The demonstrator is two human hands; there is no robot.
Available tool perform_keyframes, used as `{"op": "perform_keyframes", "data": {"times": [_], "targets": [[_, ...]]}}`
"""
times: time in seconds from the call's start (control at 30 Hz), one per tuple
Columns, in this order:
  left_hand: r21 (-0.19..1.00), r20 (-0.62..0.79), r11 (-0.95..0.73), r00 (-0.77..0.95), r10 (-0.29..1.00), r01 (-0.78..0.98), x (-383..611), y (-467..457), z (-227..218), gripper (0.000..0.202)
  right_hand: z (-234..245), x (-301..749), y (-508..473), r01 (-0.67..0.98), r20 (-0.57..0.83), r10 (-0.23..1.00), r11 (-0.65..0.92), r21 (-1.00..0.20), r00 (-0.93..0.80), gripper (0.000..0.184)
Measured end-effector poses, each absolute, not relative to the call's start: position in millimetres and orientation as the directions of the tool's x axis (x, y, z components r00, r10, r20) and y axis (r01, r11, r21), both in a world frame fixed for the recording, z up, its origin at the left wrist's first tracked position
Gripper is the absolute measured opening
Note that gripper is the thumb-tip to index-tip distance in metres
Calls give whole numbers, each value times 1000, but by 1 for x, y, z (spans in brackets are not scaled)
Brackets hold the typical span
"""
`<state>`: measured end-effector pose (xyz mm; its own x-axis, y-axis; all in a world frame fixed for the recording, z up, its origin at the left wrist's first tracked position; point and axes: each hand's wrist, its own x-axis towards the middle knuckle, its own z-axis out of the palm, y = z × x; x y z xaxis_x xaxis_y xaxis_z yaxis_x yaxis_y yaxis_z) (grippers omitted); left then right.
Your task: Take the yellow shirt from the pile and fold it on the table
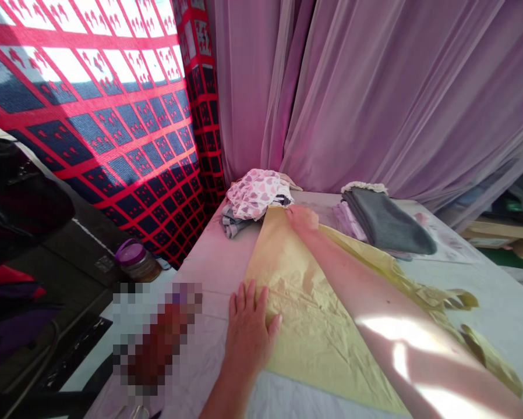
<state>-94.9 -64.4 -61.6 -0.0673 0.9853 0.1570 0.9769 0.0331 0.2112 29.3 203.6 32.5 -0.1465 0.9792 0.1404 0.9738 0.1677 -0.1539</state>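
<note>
A yellow piece of cloth (305,331), wrinkled and with narrow strap-like ends on its right side, lies spread on the white-covered bed or table. My left hand (249,323) rests flat on its left edge, fingers spread, partly on the white cover. At the far end, my right hand (303,217) has its fingers curled at the cloth's top edge. My right forearm reaches across the cloth and hides part of it. Just beyond the far edge sits a heap of clothes with a pink-and-white heart print (261,195).
Folded grey cloth (384,224) lies at the back right beside a lilac one (349,221). A purple-lidded jar (137,262) stands at the left. A pixelated reddish object (161,340) is nearer. Purple curtains (357,93) and a red-and-navy patterned cloth (143,116) hang behind.
</note>
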Motion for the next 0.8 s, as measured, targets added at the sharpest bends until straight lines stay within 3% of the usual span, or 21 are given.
{"op": "perform_keyframes", "data": {"times": [0.13,0.4,0.8], "targets": [[207,160,21,-55,986,978,-95,-64,-60,58,42,34,183,963,152,967,228,-146,-206,33],[195,140,25,-54,989,980,-94,-63,-57,59,39,44,93,844,324,851,491,-216,-413,30],[199,148,5,-35,988,980,-96,-61,-55,57,-12,28,16,798,173,831,556,-232,-528,25]]}}
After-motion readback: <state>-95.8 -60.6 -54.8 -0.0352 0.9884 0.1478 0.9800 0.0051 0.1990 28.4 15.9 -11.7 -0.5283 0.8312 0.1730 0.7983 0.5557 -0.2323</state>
